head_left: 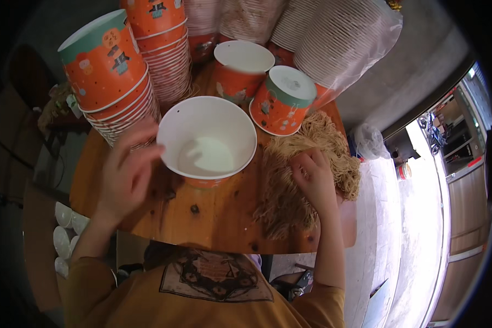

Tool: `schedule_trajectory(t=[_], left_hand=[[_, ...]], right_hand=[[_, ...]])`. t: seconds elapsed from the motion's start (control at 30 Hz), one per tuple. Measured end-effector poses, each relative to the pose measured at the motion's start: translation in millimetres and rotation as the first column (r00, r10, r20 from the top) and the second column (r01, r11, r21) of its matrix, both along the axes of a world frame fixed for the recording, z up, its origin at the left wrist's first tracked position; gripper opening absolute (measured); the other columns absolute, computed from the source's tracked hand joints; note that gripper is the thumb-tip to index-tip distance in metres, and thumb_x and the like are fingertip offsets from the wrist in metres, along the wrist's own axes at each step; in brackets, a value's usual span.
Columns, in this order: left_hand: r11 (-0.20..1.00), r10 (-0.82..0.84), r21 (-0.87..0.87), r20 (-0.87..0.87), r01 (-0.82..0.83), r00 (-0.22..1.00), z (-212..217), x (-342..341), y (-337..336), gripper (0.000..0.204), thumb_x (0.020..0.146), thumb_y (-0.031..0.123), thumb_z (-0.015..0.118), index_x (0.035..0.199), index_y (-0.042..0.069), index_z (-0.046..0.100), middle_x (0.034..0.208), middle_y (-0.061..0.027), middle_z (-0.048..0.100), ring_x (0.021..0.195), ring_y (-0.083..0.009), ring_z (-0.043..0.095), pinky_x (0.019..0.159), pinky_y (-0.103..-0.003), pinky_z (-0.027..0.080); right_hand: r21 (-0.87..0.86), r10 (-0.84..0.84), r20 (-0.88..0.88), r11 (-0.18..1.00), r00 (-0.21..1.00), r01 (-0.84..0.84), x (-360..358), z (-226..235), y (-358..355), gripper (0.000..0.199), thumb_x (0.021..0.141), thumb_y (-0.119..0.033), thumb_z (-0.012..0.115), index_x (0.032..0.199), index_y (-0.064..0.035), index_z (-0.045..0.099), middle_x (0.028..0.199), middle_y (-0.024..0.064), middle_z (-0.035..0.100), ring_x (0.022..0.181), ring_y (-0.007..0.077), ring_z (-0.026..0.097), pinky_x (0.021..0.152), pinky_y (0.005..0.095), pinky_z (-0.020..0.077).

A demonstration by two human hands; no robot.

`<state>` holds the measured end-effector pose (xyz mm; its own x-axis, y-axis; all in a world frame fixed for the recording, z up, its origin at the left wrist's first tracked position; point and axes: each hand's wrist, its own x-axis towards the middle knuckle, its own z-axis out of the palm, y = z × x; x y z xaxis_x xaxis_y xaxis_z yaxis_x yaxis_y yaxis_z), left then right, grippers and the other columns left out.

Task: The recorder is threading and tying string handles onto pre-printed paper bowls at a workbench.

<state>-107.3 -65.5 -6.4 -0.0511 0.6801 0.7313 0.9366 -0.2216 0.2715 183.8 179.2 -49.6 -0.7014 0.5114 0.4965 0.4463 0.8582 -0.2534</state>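
Left hand (127,175): fingers loosely spread against the rim of an empty white-lined paper bowl (206,141). Right hand (315,177): fingers curled into the dry noodle heap (306,164) on the table (202,216). Bowl unfilled; stacked bowls (112,76) and two separate ones behind it also lack noodles.

Mustard-yellow short-sleeved T-shirt, dark line-drawn graphic panel on the chest, bare forearms, left hand (127,174), right hand (314,177), no rings or watch visible
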Motion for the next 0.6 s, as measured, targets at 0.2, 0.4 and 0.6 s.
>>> schedule_trajectory(t=[0.2, 0.4, 0.6], left_hand=[[0.933, -0.354, 0.053, -0.03, 0.355, 0.935, -11.9, 66.4, 20.3, 0.026, 0.074, -0.001, 0.066, 0.1, 0.004, 0.067, 0.112, -0.0119, 0.062, 0.106, -0.0316, 0.063, 0.086, -0.039, 0.054], [0.88, -0.464, -0.042, 0.135, 0.473, 0.875, -33.2, 82.3, 39.3, 0.033, 0.079, -0.004, 0.066, 0.111, 0.003, 0.063, 0.119, -0.014, 0.059, 0.111, -0.0311, 0.06, 0.084, -0.038, 0.055], [0.839, -0.336, -0.048, 0.737, 0.542, 0.586, -36.4, 129.6, 75.0, 0.052, 0.09, 0.006, 0.062, 0.137, 0.001, 0.04, 0.129, -0.0175, 0.05, 0.11, -0.0278, 0.057, 0.078, -0.031, 0.051]], right_hand=[[0.132, -0.019, 0.195, 0.991, 0.981, -0.007, 1.2, -12.2, 11.3, 0.012, 0.075, -0.006, 0.067, 0.086, -0.009, 0.062, 0.093, 0.0065, 0.056, 0.091, 0.0279, 0.054, 0.076, 0.039, 0.0494], [-0.006, 0.044, -0.023, 0.999, 0.999, -0.045, 6.3, 5.7, -2.0, 0.013, 0.075, -0.005, 0.065, 0.086, -0.0088, 0.061, 0.096, 0.0065, 0.057, 0.091, 0.0286, 0.054, 0.077, 0.0401, 0.0479], [-0.093, 0.239, -0.211, 0.96, 0.948, -0.262, -5.9, 44.3, -54.9, 0.024, 0.067, 0.001, 0.069, 0.087, -0.0113, 0.063, 0.094, 0.0051, 0.06, 0.087, 0.0283, 0.055, 0.076, 0.0369, 0.0469]])
